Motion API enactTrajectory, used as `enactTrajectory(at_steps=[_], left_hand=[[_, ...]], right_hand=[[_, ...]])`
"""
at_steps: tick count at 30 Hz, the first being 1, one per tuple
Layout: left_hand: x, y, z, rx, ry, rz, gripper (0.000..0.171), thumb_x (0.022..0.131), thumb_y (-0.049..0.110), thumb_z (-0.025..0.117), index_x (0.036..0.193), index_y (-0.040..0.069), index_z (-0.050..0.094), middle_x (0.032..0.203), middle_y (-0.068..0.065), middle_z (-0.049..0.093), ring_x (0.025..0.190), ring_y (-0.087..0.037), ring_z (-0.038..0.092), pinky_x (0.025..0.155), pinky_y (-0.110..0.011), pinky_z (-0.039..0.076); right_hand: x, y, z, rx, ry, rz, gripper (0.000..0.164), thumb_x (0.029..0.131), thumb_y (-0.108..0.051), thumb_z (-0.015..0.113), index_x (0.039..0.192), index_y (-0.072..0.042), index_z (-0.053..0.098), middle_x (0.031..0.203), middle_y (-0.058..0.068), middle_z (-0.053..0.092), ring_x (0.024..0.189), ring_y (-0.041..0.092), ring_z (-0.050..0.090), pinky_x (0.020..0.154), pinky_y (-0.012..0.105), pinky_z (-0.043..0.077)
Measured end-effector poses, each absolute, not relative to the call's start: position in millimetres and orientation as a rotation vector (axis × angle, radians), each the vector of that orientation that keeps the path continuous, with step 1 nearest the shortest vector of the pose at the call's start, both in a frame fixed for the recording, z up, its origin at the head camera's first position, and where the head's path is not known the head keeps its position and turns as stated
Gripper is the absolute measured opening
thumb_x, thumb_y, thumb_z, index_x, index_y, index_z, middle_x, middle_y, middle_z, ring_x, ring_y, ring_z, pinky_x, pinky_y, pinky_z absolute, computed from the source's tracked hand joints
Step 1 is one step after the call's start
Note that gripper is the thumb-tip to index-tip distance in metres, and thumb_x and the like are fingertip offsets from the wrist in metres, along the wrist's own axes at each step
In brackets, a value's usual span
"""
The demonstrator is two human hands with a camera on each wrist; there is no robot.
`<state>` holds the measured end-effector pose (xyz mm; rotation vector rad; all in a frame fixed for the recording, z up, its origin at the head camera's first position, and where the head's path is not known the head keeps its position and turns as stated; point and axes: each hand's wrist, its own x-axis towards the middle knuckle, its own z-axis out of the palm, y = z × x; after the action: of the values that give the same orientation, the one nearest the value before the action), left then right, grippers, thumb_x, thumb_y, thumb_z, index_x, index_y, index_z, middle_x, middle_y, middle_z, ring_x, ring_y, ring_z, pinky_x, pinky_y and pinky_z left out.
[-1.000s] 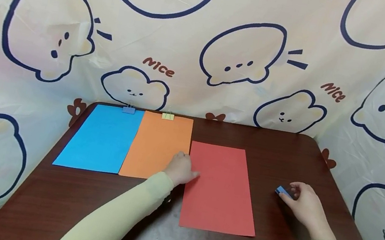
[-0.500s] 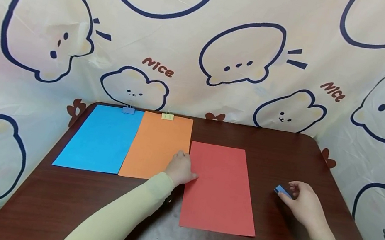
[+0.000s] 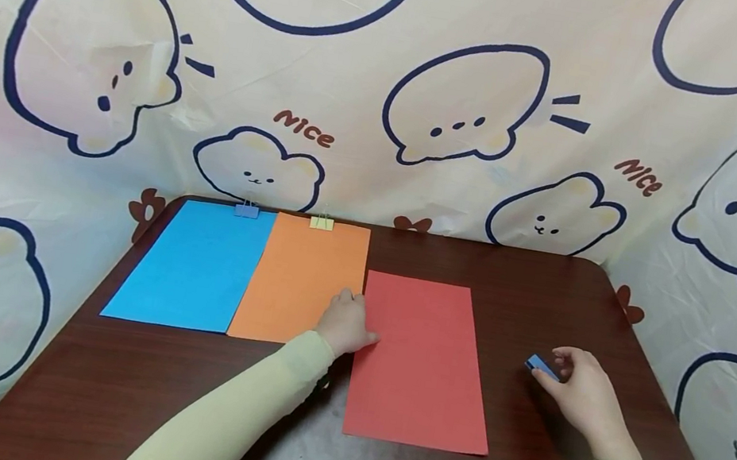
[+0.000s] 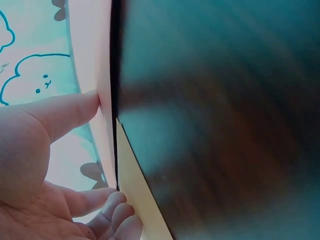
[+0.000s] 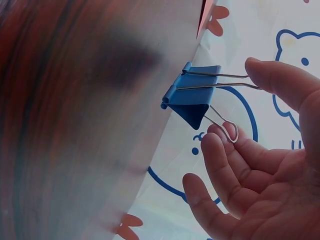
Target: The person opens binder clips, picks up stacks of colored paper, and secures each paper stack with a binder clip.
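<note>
A red sheet of paper (image 3: 424, 371) lies on the dark table, its left edge beside the orange sheet (image 3: 299, 275). My left hand (image 3: 345, 324) rests where the two sheets meet. In the left wrist view its thumb (image 4: 75, 111) touches the red sheet, and the other fingertips (image 4: 122, 215) rest at the orange one. My right hand (image 3: 588, 397) is to the right of the red sheet and holds a blue binder clip (image 5: 192, 95) by its wire handles. The thumb is on one handle and the fingers are at the other; the clip's mouth faces the table.
At the back left, a blue sheet (image 3: 192, 266) lies side by side with the orange one. A bluish binder clip (image 3: 246, 211) and a pale yellow binder clip (image 3: 321, 223) sit on their far edges. A cartoon-printed cloth (image 3: 476, 6) surrounds the table (image 3: 521, 274).
</note>
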<state>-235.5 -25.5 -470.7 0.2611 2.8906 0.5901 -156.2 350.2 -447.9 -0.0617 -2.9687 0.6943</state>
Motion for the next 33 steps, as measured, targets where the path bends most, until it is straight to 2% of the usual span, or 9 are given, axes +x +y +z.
enactTrajectory(at_steps=[11, 33], left_hand=[[-237.5, -24.5, -471.0, 0.197, 2.836, 0.696, 0.071, 0.089, 0.037, 0.081, 0.137, -0.006, 0.052, 0.116, -0.017, 0.049, 0.104, -0.030, 0.045, 0.088, -0.042, 0.048], [-241.4, -23.9, -474.9, 0.155, 2.787, 0.801, 0.077, 0.087, 0.031, 0.082, 0.148, 0.000, 0.048, 0.126, -0.018, 0.046, 0.110, -0.030, 0.044, 0.089, -0.042, 0.050]], right_hand=[[-155.1, 349.0, -450.3, -0.074, -2.972, 0.692, 0.054, 0.090, -0.025, 0.078, 0.126, 0.010, 0.058, 0.117, 0.030, 0.060, 0.097, 0.038, 0.063, 0.085, 0.057, 0.054], [-152.4, 351.3, -447.0, -0.096, -2.980, 0.686, 0.055, 0.090, -0.026, 0.079, 0.126, 0.010, 0.057, 0.116, 0.031, 0.059, 0.098, 0.038, 0.061, 0.086, 0.058, 0.054]])
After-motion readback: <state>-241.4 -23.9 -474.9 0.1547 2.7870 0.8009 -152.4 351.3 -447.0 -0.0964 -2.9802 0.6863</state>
